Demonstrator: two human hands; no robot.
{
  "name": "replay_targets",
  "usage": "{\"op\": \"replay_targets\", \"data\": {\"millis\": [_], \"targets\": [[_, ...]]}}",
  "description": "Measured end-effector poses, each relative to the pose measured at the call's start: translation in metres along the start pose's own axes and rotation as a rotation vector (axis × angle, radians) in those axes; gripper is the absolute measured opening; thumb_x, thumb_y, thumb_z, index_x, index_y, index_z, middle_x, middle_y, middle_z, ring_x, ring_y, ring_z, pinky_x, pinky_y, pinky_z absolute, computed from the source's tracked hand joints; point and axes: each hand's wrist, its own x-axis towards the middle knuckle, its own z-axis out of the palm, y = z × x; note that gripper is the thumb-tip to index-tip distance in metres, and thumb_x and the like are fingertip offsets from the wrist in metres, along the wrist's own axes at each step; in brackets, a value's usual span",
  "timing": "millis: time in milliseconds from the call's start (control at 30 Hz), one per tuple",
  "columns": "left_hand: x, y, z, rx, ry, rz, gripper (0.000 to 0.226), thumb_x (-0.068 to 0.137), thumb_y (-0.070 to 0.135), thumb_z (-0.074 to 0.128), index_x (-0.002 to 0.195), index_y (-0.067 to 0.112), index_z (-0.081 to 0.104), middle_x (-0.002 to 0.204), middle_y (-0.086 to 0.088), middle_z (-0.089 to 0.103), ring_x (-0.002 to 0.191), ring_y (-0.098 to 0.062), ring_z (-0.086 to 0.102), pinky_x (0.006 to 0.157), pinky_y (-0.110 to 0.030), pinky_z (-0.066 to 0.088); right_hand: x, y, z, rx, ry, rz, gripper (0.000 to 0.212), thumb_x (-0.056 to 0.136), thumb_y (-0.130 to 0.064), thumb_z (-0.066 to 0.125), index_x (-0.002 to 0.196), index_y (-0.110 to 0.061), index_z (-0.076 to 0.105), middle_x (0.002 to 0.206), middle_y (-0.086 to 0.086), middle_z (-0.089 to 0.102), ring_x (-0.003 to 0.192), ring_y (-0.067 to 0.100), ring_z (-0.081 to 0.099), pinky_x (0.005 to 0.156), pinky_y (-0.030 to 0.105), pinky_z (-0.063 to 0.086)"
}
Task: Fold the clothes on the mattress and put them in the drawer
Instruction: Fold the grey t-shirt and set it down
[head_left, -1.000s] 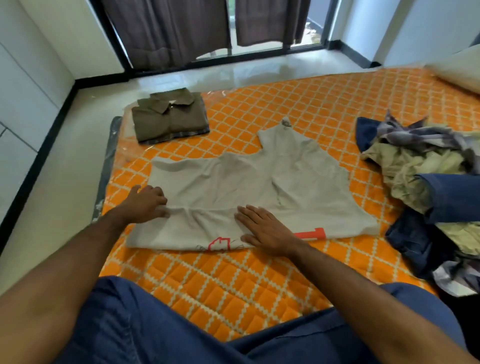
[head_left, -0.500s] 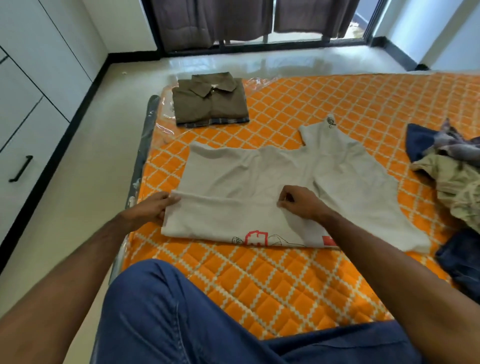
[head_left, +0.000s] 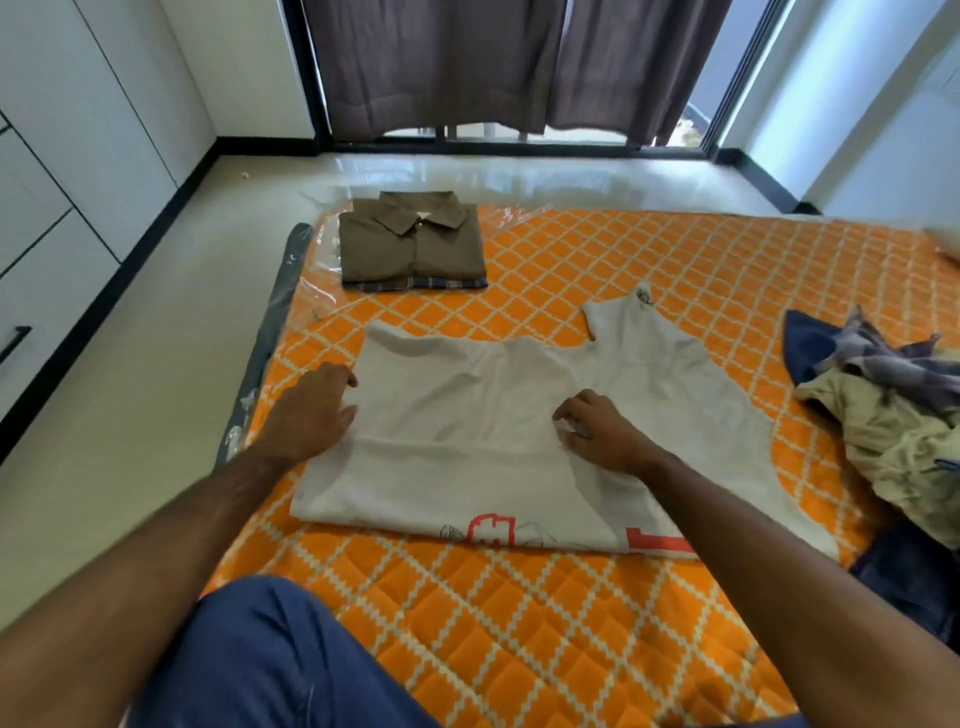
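A light grey T-shirt with a red print lies on the orange quilted mattress, its near part folded over in a band. My left hand rests on the shirt's left edge with its fingers loosely extended. At the shirt's middle, by the fold line, my right hand has its fingers curled and pinches the cloth, which wrinkles under them. A folded brown collared shirt sits at the mattress's far left corner. An unfolded clothes pile lies at the right.
White drawer fronts with a black handle line the left wall across a strip of pale floor. Dark curtains hang over the window at the back. My leg in blue jeans is at the near edge.
The view has tilted up and shifted. My right hand went from lying flat on the shirt to pinching it at the middle. My left hand stays at the shirt's left edge.
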Motion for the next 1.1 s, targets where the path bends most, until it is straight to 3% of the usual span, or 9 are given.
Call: {"op": "replay_targets", "data": {"millis": [133,333,500,600,667,733,833,967,1100], "targets": [[0.063,0.052,0.018,0.232,-0.029,0.154,0.039,0.091,0.019,0.059,0.130,0.021,0.054,0.133,-0.006,0.053,0.118,-0.030,0.053,0.089,-0.043,0.044,0.032,0.012,-0.006,-0.053,-0.015,0.047,0.044,0.093,-0.022,0.064,0.136,-0.017,0.056,0.140,0.010,0.048,0.125,0.034,0.045,0.103,0.038,0.038],[0.144,0.033,0.028,0.370,-0.122,-0.025,0.051,0.098,0.022,0.049,0.148,0.026,0.039,0.155,-0.004,0.034,0.143,-0.027,0.031,0.107,-0.052,0.031,0.079,0.030,-0.003,-0.144,0.018,0.114,0.062,0.094,-0.032,0.060,0.151,-0.022,0.038,0.159,0.007,0.030,0.142,0.033,0.032,0.111,0.048,0.036],[0.168,-0.004,0.009,0.376,-0.231,0.022,0.012,0.097,0.021,0.049,0.108,0.025,0.050,0.116,-0.003,0.060,0.115,-0.029,0.056,0.096,-0.046,0.039,0.105,0.061,-0.011,-0.121,0.022,0.078,0.052,0.097,-0.034,0.057,0.145,-0.019,0.044,0.147,0.007,0.045,0.131,0.032,0.045,0.104,0.044,0.038],[0.170,-0.027,-0.002,0.441,-0.251,-0.131,0.005,0.101,0.028,0.046,0.102,0.024,0.050,0.113,-0.003,0.062,0.106,-0.027,0.058,0.097,-0.046,0.037,0.116,0.079,-0.015,-0.199,0.045,0.104,0.043,0.101,-0.034,0.051,0.142,-0.021,0.049,0.143,0.004,0.049,0.133,0.029,0.045,0.108,0.042,0.033],[0.168,-0.036,-0.004,0.516,-0.111,-0.141,0.014,0.094,0.025,0.059,0.107,0.022,0.053,0.115,-0.006,0.057,0.106,-0.029,0.055,0.093,-0.047,0.042,0.121,0.087,-0.021,-0.222,0.072,0.150,0.038,0.102,-0.030,0.047,0.139,-0.025,0.051,0.140,0.003,0.050,0.132,0.028,0.045,0.109,0.044,0.030],[0.166,-0.029,0.000,0.511,0.065,0.040,0.033,0.080,0.015,0.072,0.111,0.019,0.060,0.114,-0.009,0.057,0.104,-0.032,0.056,0.082,-0.048,0.045,0.127,0.091,-0.027,-0.255,0.085,0.192,0.034,0.102,-0.029,0.046,0.135,-0.028,0.053,0.135,0.003,0.051,0.129,0.028,0.046,0.108,0.047,0.030],[0.164,0.003,0.016,0.383,-0.011,0.349,0.043,0.082,0.014,0.070,0.124,0.017,0.061,0.123,-0.007,0.057,0.096,-0.032,0.064,0.067,-0.039,0.049,0.136,0.092,-0.040,-0.351,0.055,0.224,0.027,0.100,-0.030,0.049,0.125,-0.030,0.055,0.128,0.002,0.053,0.121,0.028,0.044,0.100,0.050,0.032],[0.169,0.037,0.034,0.377,-0.214,0.206,0.036,0.096,0.023,0.053,0.130,0.013,0.048,0.126,-0.012,0.047,0.088,-0.038,0.063,0.059,-0.040,0.047,0.139,0.086,-0.055,-0.589,-0.009,0.226,0.018,0.096,-0.030,0.056,0.112,-0.025,0.060,0.123,0.000,0.057,0.115,0.027,0.044,0.089,0.045,0.031],[0.176,0.035,0.022,0.496,-0.335,0.045,0.041,0.098,0.026,0.051,0.134,0.012,0.040,0.130,-0.014,0.045,0.107,-0.036,0.060,0.069,-0.039,0.041,0.137,0.082,-0.067,-0.656,-0.021,0.287,0.033,0.095,-0.031,0.059,0.126,-0.020,0.061,0.122,0.005,0.062,0.121,0.030,0.048,0.094,0.044,0.036]]}}
